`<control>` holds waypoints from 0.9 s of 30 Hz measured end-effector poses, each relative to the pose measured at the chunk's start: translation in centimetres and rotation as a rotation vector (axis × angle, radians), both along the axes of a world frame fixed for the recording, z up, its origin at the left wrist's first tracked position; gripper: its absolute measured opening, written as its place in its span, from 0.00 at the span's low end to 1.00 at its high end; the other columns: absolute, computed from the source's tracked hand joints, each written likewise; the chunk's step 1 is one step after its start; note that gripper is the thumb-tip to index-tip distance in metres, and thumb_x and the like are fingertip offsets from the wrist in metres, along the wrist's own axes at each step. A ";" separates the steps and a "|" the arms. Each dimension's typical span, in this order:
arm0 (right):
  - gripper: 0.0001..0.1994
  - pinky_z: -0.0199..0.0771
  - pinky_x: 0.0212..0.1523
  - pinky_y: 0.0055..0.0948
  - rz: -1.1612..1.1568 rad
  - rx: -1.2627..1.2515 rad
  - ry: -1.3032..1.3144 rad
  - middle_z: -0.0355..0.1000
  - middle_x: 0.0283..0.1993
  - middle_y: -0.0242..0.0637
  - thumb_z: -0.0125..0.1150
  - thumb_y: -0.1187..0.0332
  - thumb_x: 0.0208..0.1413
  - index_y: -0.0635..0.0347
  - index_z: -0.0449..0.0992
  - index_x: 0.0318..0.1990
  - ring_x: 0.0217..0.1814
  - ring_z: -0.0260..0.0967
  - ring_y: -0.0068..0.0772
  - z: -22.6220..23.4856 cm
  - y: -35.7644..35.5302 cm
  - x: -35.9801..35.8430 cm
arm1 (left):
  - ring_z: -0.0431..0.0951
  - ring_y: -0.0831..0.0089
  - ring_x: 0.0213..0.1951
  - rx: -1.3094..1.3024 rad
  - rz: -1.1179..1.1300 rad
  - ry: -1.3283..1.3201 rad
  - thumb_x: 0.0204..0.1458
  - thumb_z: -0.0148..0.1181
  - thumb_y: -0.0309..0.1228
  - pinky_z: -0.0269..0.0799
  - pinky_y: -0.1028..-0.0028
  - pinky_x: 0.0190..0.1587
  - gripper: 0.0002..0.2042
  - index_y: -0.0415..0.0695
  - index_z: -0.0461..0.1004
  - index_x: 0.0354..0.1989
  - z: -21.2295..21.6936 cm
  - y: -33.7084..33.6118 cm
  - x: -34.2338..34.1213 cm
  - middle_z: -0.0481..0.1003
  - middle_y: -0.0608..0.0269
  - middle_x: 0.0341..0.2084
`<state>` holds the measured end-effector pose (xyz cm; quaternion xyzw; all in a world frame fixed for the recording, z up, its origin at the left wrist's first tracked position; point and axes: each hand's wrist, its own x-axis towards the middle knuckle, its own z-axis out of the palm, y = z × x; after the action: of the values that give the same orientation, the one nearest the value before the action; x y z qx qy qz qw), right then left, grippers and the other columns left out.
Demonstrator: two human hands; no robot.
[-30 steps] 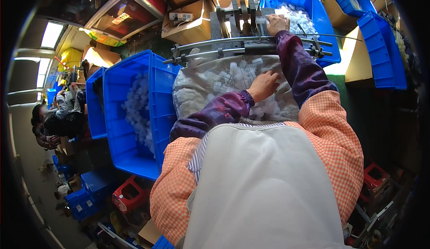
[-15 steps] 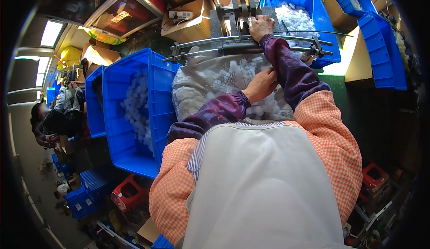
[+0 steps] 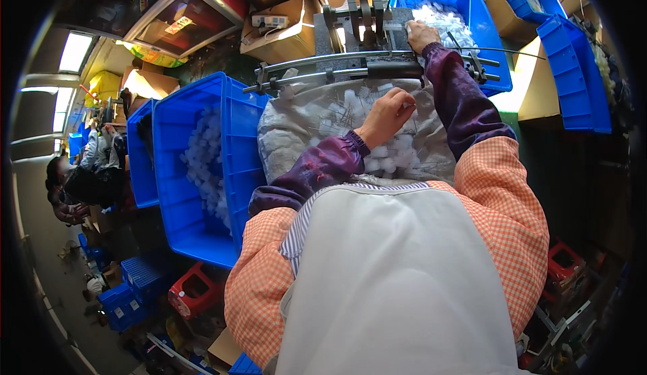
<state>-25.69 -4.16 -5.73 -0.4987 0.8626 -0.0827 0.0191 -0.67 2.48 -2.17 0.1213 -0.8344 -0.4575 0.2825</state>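
Note:
My left hand (image 3: 387, 115) is over a pale cloth (image 3: 283, 132) spread across my lap. Its fingers are curled with the tips pinched together; what they hold, if anything, is too small to make out. Below it on the cloth lie small white pieces (image 3: 397, 154) and thin metal wire-like pins (image 3: 342, 117). Farther off, my right hand (image 3: 423, 36) is at the right edge of a metal bench fixture (image 3: 364, 27) with dark uprights. Its fingers are bent and closed, their tips partly hidden. Two metal rails (image 3: 317, 77) cross between the fixture and the cloth.
A blue bin (image 3: 232, 166) of white pieces (image 3: 205, 162) stands at my left. Another blue bin (image 3: 486, 34) of white pieces (image 3: 441, 19) is beyond my right hand. Cardboard boxes (image 3: 286, 34) are behind the fixture; red stools (image 3: 192, 291) stand low on both sides. A person (image 3: 74, 186) is far left.
My right hand has moved right, from the middle of the fixture to its right edge. My left hand has lifted slightly up and left, its fingers now pinched above the cloth.

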 end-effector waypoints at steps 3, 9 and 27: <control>0.16 0.66 0.46 0.44 -0.097 0.078 0.035 0.68 0.47 0.46 0.45 0.61 0.52 0.54 0.69 0.46 0.48 0.67 0.47 3.6 0.1 -0.9 | 0.75 0.71 0.27 0.015 0.026 0.049 0.46 0.58 0.22 0.72 0.77 0.29 0.05 0.38 0.71 0.31 0.6 -0.3 -0.1 0.71 0.60 0.30; 0.23 0.68 0.43 0.32 0.076 -0.211 -0.262 0.67 0.47 0.43 0.49 0.62 0.55 0.58 0.59 0.57 0.43 0.68 0.35 5.4 5.1 -1.3 | 0.76 0.71 0.29 -0.007 0.138 0.132 0.45 0.59 0.21 0.73 0.78 0.30 0.04 0.37 0.71 0.29 1.8 -1.5 -0.5 0.72 0.59 0.31; 0.08 0.65 0.47 0.37 0.122 -0.257 0.120 0.69 0.40 0.34 0.52 0.64 0.50 0.50 0.73 0.38 0.49 0.62 0.39 0.4 -0.6 3.0 | 0.72 0.56 0.40 -0.498 -0.234 -0.681 0.42 0.59 0.33 0.69 0.62 0.39 0.15 0.47 0.72 0.40 -3.1 0.4 2.7 0.72 0.55 0.34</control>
<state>-22.71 -4.72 -5.32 -0.5526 0.8126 -0.1613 -0.0915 2.01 2.83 -5.29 0.0978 -0.9729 -0.2054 -0.0418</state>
